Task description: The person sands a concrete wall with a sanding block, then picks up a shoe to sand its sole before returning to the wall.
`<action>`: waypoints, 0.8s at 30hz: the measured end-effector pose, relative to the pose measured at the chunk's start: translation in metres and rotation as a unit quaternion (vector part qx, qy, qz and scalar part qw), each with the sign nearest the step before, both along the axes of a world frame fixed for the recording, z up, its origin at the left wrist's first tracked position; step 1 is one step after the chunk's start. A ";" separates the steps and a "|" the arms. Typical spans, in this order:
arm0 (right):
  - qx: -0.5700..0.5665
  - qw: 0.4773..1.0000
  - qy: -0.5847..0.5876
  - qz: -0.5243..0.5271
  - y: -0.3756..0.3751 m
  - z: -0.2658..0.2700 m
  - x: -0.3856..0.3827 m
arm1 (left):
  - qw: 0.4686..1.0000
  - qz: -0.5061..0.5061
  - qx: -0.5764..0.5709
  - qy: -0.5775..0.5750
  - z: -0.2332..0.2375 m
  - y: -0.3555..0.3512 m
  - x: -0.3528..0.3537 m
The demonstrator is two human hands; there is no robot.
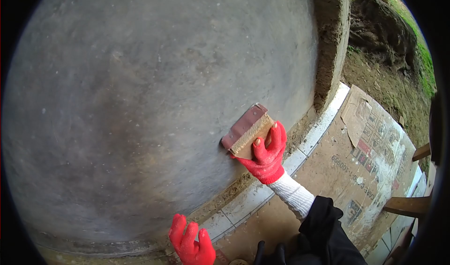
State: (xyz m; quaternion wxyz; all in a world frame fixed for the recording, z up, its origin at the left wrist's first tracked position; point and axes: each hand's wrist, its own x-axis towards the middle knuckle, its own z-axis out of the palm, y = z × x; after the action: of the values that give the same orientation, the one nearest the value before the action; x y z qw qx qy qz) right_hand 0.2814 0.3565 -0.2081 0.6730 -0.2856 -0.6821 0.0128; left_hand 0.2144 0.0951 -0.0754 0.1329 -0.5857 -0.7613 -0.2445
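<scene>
My right hand (266,158), in a red-coated glove with a white cuff, grips a wooden block (253,136) faced with reddish sandpaper. The block lies against the grey plastered wall (154,96), low and right of the middle, and small fasteners show on its reddish side. Bare fingertips poke through the glove. At the bottom edge, my left hand (192,242), in a matching red glove, is raised near the wall's foot with its fingers apart and nothing in them.
White tiles (240,203) run along the wall's foot. Stained cardboard (328,171) covers the floor to the right. Wooden legs (408,206) stand at the right edge. A rough wall edge (332,40) and a dark stump (384,28) are at the upper right.
</scene>
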 end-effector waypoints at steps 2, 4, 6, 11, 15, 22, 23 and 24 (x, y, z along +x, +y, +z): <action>0.001 1.000 -0.003 -0.009 0.000 -0.037 -0.002 | 1.000 0.006 0.008 0.003 0.000 -0.002 0.000; -0.025 0.999 -0.028 -0.028 -0.008 -0.069 -0.001 | 0.999 0.006 0.015 -0.034 -0.001 -0.004 0.002; -0.036 0.999 -0.036 -0.021 -0.012 -0.066 0.000 | 0.999 0.000 0.013 -0.034 -0.001 -0.003 0.005; 0.009 0.997 -0.073 0.023 -0.030 0.026 -0.013 | 1.000 -0.011 0.002 -0.011 0.004 -0.006 0.001; 0.016 0.999 -0.048 0.019 -0.031 -0.029 -0.023 | 1.000 0.007 0.021 -0.010 0.010 -0.009 0.000; 0.019 0.995 -0.080 0.061 -0.052 -0.002 -0.026 | 0.998 0.010 0.041 -0.051 0.001 -0.014 0.003; 0.040 0.993 -0.081 0.077 -0.053 0.012 -0.029 | 0.998 0.013 0.042 -0.051 0.001 -0.014 0.001; 0.044 0.994 -0.071 0.070 -0.055 0.014 -0.034 | 0.996 0.016 0.059 -0.058 0.000 -0.014 0.000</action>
State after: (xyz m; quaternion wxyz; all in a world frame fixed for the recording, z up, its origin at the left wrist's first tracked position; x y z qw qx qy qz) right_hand 0.2478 0.3013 -0.1938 0.6318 -0.2076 -0.7468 0.0098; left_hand 0.2139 0.0811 -0.0754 0.1267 -0.5497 -0.7609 -0.3207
